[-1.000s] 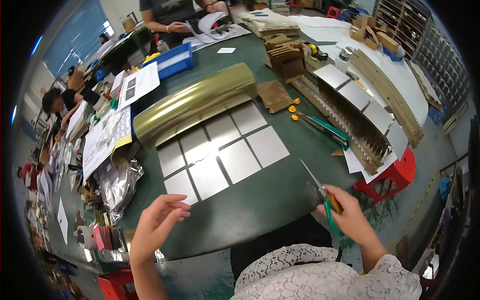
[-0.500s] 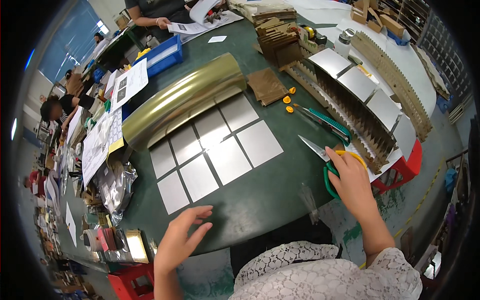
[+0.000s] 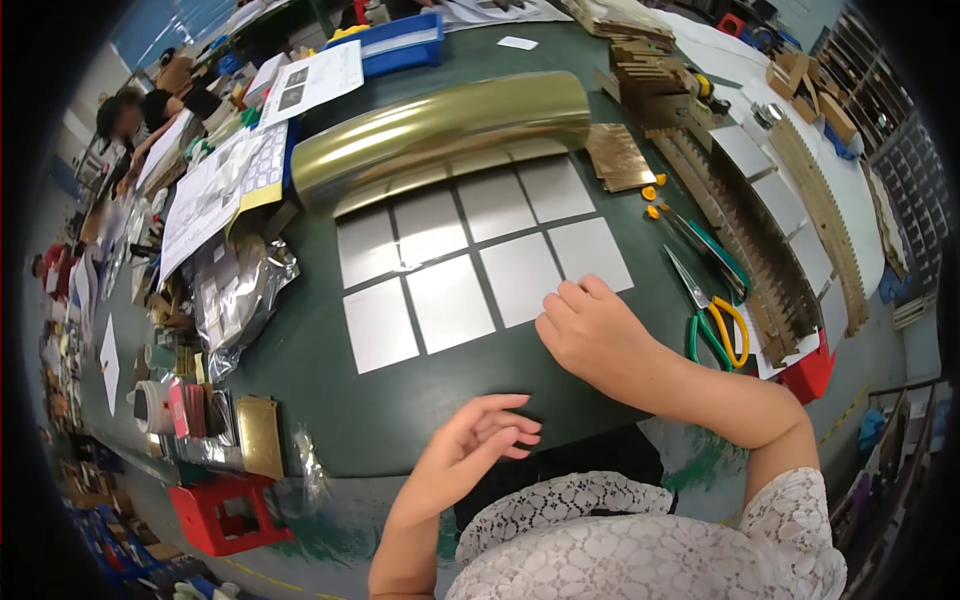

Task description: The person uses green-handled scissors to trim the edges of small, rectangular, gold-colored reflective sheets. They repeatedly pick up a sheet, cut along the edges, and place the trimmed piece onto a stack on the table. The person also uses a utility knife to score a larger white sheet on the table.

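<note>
**Hands move to the silver squares, scissors put down**

Scissors (image 3: 718,322) with green and yellow handles now lie on the green table (image 3: 300,370), just to the right of the right hand (image 3: 592,332); half a second ago that hand held them up over the table, and now it holds nothing; the right hand has come in to the left and rests on the near edge of the silver squares (image 3: 470,265); its fingers are curled and close together, with the tips touching the corner of the nearest square; the squares lie flat in rows in the middle of the table, with thin gaps between them; just behind them lies the shiny gold roll (image 3: 440,135); the left hand (image 3: 470,450) was lower and flat before; now it hangs over the near rim of the table, near the right hand but not touching it; its fingers are loose, a bit spread and bent, and they hold nothing; a second pair of scissors (image 3: 700,240) lies farther back on the right.
</note>
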### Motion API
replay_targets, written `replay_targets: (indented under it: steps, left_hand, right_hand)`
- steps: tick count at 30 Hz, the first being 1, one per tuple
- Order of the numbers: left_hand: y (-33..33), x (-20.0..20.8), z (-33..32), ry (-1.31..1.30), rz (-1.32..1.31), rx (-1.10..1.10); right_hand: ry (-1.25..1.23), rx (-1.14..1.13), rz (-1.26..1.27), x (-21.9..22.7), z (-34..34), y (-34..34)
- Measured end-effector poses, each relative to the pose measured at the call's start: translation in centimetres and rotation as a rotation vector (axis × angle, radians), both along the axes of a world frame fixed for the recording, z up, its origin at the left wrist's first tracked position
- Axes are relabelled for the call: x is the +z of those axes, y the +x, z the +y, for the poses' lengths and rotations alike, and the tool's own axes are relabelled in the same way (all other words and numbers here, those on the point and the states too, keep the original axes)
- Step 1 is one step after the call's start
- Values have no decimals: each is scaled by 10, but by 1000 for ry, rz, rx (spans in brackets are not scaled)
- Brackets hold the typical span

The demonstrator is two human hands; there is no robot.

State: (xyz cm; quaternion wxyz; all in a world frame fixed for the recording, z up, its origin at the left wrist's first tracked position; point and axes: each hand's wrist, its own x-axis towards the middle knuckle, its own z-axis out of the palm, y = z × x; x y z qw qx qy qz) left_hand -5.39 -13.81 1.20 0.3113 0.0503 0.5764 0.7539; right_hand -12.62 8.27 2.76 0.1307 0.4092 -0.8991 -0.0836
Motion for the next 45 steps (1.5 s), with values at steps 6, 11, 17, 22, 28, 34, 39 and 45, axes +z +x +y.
replay_targets:
  steps: [6, 11, 17, 22, 28, 34, 39, 45]
  left_hand:
    - [1, -12, -12, 44, -40, 77]
    - [-8, -19, -12, 155, -118, 134]
    - [-36, -28, -5, 552, -362, 307]
    - [-59, -35, 8, 643, -365, 626]
    - [-66, -36, -17, 593, -308, 743]
    - [-76, -35, -62, 507, -197, 890]
    - [-103, -43, -126, 174, -167, 671]
    - [-142, -31, -139, -154, -92, 410]
  right_hand:
    - [209, 12, 52, -2, -15, -15]
    - [205, 29, 78, -6, -13, -14]
    - [82, 46, 28, 5, -9, -20]
    - [-153, -37, -50, 9, 16, -21]
    - [-13, -748, 133, 1, 119, -34]
    - [46, -812, 183, -26, 155, -31]
    - [-6, -709, 278, -9, 154, -24]
    - [-372, -476, 36, 46, 82, -29]
